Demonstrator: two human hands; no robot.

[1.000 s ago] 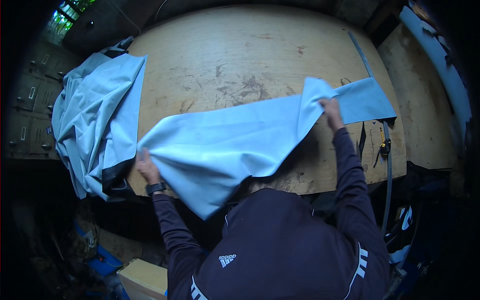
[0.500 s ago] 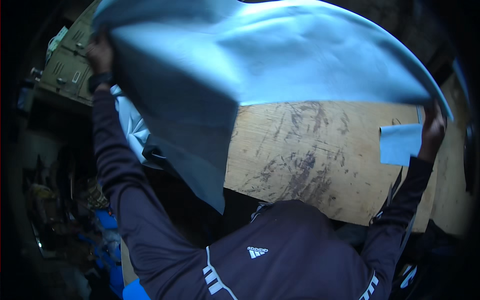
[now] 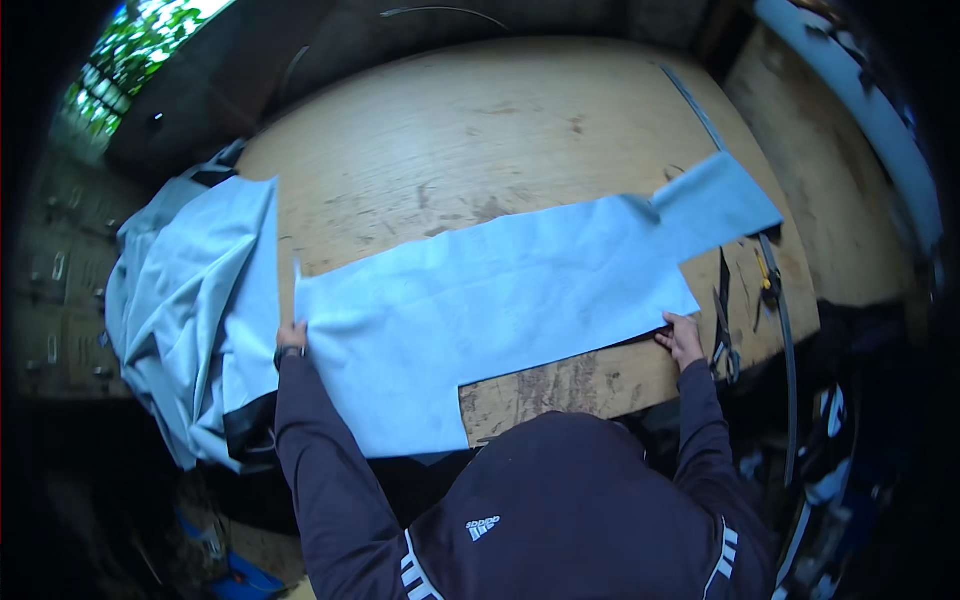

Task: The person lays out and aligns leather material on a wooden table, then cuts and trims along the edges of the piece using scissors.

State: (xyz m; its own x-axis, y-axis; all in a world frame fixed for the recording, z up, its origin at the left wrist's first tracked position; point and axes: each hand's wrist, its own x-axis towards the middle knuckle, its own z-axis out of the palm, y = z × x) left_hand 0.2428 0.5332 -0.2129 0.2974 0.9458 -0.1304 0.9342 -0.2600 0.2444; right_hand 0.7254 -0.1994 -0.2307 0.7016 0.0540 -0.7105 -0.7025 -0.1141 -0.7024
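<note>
Green leaves point(image 3: 143, 42) show through a bright window point(image 3: 105, 90) — dim lockers point(image 3: 72, 325) beneath, a wooden table point(image 3: 370, 140) alongside

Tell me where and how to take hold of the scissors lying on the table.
Grip the scissors by the handles, coming from the near edge of the table: the handles lie toward that edge, and the blades point toward the far side. The right hand, at the blue sheet just left of the scissors, is nearest and would probably suit best.
</note>
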